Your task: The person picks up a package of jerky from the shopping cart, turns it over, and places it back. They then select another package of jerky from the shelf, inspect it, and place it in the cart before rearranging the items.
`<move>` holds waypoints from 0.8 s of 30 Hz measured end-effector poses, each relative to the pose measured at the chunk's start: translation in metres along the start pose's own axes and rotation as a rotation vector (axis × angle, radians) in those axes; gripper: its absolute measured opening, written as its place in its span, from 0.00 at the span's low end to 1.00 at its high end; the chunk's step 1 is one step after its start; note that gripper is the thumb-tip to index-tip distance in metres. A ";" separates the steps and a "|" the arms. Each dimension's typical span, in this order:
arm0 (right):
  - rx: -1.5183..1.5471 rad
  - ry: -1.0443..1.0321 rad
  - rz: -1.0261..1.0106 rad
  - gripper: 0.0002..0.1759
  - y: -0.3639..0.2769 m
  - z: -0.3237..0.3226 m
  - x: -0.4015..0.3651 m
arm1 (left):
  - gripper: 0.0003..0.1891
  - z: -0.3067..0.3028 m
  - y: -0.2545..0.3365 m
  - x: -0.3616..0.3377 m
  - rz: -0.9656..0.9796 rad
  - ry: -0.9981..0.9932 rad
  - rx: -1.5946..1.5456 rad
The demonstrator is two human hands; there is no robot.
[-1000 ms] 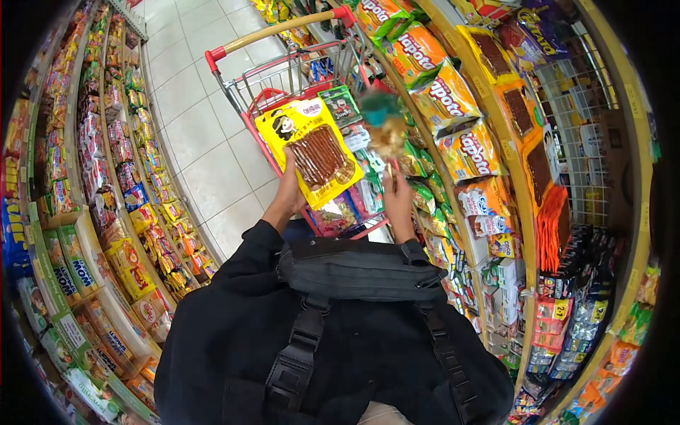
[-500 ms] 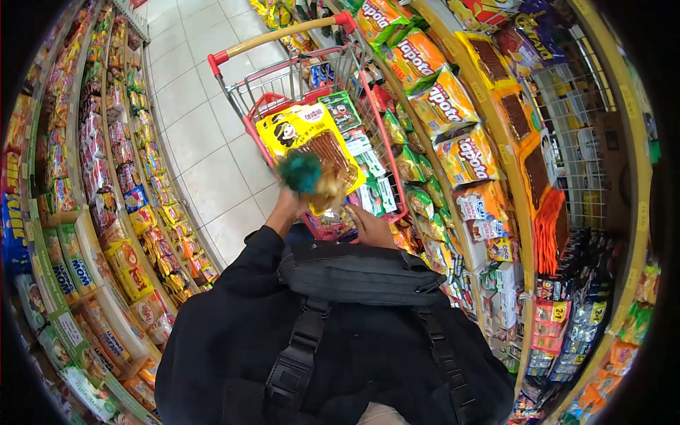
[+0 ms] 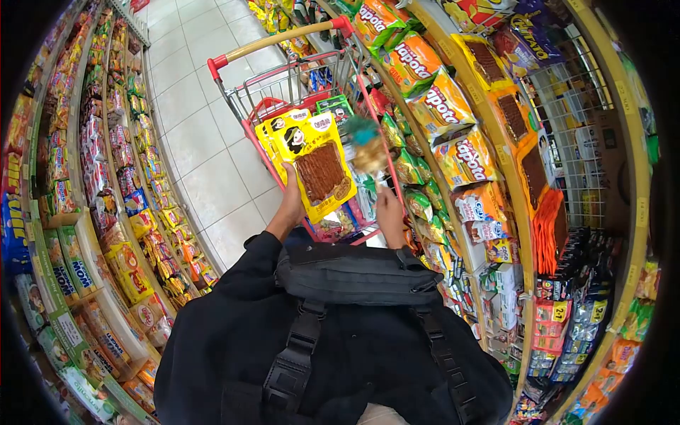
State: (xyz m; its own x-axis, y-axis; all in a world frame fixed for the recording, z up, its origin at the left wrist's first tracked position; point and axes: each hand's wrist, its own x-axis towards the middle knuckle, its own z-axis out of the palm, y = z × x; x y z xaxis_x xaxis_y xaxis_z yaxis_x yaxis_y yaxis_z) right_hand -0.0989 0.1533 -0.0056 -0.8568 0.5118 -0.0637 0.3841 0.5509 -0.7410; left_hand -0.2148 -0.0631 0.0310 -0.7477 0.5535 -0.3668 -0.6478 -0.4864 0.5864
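My left hand (image 3: pixel 287 200) is closed on the left edge of a yellow snack packet (image 3: pixel 322 166), which has a cartoon head and a window showing brown strips. Another yellow packet (image 3: pixel 267 138) shows just behind it. My right hand (image 3: pixel 390 218) is closed at the lower end of a motion-blurred snack bag (image 3: pixel 368 150), teal at the top and golden brown below. Both hands are over the shopping cart (image 3: pixel 278 34), near its right and left sides. Inside the cart lie a green packet (image 3: pixel 335 106) and a clear-and-pink bag (image 3: pixel 338 225), partly covered.
Shelves of orange-and-green snack bags (image 3: pixel 438 99) run close along the cart's right side. Packed candy shelves (image 3: pixel 134 191) line the left. Pale floor tiles (image 3: pixel 195 106) lie between them. A black bag (image 3: pixel 358 273) is strapped across my front.
The blurred teal-and-golden bag has moved from my left side to the right, now at my right hand. My left hand has taken hold of a yellow packet, raised and turned more upright.
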 end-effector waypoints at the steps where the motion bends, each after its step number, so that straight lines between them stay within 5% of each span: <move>1: 0.059 0.070 0.002 0.16 -0.014 -0.008 0.002 | 0.47 0.000 0.000 0.000 0.009 -0.010 0.013; 2: 0.067 0.045 0.006 0.15 -0.031 -0.013 -0.001 | 0.47 -0.001 -0.001 0.001 0.017 -0.023 0.027; 5: 0.017 -0.044 -0.560 0.15 -0.053 -0.003 -0.014 | 0.47 -0.026 -0.027 0.015 0.000 -0.058 0.142; 9: -0.017 -0.079 -0.080 0.17 -0.001 0.013 0.017 | 0.46 -0.011 -0.014 0.006 -0.092 -0.023 0.081; 11: -0.020 -0.067 0.083 0.18 -0.032 -0.008 0.018 | 0.45 -0.022 -0.026 0.014 0.036 0.013 0.110; 13: -0.028 -0.078 -0.050 0.17 -0.066 -0.013 0.002 | 0.44 -0.015 -0.021 0.010 0.035 0.048 0.099; 15: 0.007 -0.089 -0.616 0.17 -0.060 -0.002 -0.010 | 0.45 -0.030 -0.030 0.015 0.014 0.012 0.257; 16: -0.097 -0.204 -0.444 0.17 -0.057 0.001 -0.015 | 0.46 -0.035 -0.033 0.018 0.006 -0.008 0.334; 20: 0.082 -0.116 0.080 0.18 -0.009 0.015 0.013 | 0.43 -0.019 -0.023 0.012 -0.056 0.008 0.087; 21: 0.128 0.042 -0.017 0.18 -0.014 0.013 0.012 | 0.43 -0.018 -0.021 0.011 -0.035 0.036 0.061; 23: 0.106 -0.050 0.038 0.19 -0.046 -0.005 -0.004 | 0.44 -0.014 -0.015 0.011 0.003 0.084 0.016; 24: 0.057 -0.104 -0.130 0.18 -0.033 0.002 -0.014 | 0.43 -0.018 -0.014 0.012 -0.001 0.061 -0.009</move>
State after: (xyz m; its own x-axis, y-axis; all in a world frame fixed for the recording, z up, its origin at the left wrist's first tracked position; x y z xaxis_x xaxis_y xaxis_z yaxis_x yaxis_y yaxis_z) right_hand -0.0998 0.1266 0.0185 -0.9301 0.3659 -0.0318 0.2502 0.5679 -0.7842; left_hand -0.2173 -0.0619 0.0061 -0.7545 0.5118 -0.4108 -0.6494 -0.4923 0.5796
